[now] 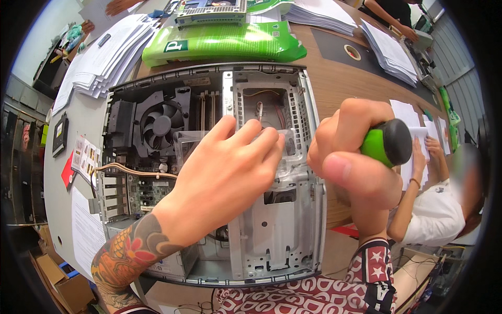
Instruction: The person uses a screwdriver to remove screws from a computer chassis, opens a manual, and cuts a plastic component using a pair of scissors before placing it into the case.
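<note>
An opened desktop computer case (264, 225) lies flat before me, its inside facing up. My left hand (230, 162) is over its middle, fingers bent and closed, the tips hidden; what they grip cannot be made out. Clear plastic (186, 145) shows beside and beneath that hand. At the case's right edge, my right hand (345, 141) is wrapped round a screwdriver (377, 145) with a green and black handle; its shaft is hidden. A black fan (162, 123) sits in the case's upper left, and a tan cable bundle (125, 167) sticks out on the left.
Behind the case lies a green plastic package (225, 44) with a metal drive unit (209, 13) on top. Paper stacks (117, 55) stand at the far left and far right. A tape roll (352, 52) lies on the table. At right, a person in a white shirt (434, 214) handles papers.
</note>
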The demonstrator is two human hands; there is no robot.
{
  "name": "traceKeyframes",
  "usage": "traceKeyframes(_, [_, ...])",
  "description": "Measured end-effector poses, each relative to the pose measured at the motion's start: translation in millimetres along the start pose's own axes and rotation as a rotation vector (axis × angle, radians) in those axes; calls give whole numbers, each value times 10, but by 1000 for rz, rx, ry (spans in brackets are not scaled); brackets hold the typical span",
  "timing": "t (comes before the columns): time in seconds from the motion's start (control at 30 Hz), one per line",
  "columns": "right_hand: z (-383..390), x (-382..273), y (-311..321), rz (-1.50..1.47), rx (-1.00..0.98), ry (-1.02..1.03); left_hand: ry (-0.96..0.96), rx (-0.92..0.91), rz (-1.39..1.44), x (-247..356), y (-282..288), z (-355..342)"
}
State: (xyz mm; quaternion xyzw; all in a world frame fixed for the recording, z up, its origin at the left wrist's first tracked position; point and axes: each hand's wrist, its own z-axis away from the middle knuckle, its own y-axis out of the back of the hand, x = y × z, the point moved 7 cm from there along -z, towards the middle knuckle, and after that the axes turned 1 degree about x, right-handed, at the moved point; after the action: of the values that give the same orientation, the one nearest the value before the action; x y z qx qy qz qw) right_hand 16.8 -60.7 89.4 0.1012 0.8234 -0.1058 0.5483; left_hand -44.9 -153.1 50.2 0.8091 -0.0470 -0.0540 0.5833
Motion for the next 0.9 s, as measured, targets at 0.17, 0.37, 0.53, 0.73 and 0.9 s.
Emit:
traceKeyframes(0.17, [2, -8, 75, -74, 2, 16, 13, 12, -1, 6, -30, -7])
traceKeyframes(0.37, [-6, -81, 116, -186, 67, 58, 24, -17, -24, -13, -62, 9])
traceKeyframes(0.53, [53, -78, 91, -105, 78, 34, 17, -64, -21, 5, -69, -2])
traceKeyframes(0.73, [27, -38, 56, 125, 107, 28, 25, -81, -7, -24, -102, 17])
traceKeyframes(0.9, [56, -227, 126, -226, 34, 169, 24, 32, -8, -5, -69, -13])
